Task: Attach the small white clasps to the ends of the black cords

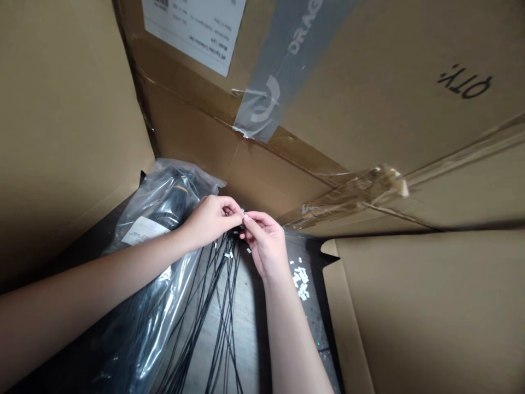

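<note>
My left hand (211,221) and my right hand (266,244) meet at their fingertips, pinching the top of a bundle of thin black cables (223,306). Between the fingers sits a small white tag (243,218), mostly hidden. Similar tags (227,255) cling along the cables below my hands. A little pile of loose white tags (301,282) lies on the dark surface to the right of my right wrist. My left forearm crosses over a clear plastic bag (159,202) wrapping a black item, with a white label (143,230) on it.
Brown cardboard box flaps (426,312) surround the work area on the left, right and far sides. A grey taped seam (279,71) and a white shipping label (192,27) are on the far flap. A dark sheet (315,312) and pale board (246,345) lie beneath the cables.
</note>
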`<state>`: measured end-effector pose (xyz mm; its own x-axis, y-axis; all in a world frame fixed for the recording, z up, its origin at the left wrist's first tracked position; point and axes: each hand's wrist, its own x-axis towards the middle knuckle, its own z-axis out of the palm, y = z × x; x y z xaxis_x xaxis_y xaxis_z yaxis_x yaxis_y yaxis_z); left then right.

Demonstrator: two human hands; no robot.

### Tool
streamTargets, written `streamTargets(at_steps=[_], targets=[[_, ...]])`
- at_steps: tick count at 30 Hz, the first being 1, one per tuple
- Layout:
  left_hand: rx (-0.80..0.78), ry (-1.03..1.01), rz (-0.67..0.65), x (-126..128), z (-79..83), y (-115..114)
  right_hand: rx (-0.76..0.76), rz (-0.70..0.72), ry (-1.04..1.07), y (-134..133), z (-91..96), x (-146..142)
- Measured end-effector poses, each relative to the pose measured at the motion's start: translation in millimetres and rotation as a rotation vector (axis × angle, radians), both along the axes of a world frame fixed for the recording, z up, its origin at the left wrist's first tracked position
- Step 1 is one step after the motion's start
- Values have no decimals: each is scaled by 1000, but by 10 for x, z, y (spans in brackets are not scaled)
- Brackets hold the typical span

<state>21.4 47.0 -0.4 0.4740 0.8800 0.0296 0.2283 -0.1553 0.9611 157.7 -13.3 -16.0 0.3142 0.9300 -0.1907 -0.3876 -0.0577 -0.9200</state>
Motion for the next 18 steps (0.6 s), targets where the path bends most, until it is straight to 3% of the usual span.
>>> streamTargets(at_steps=[18], targets=[[28, -13, -41, -4, 2, -2, 21, 7, 14, -10, 2, 11]])
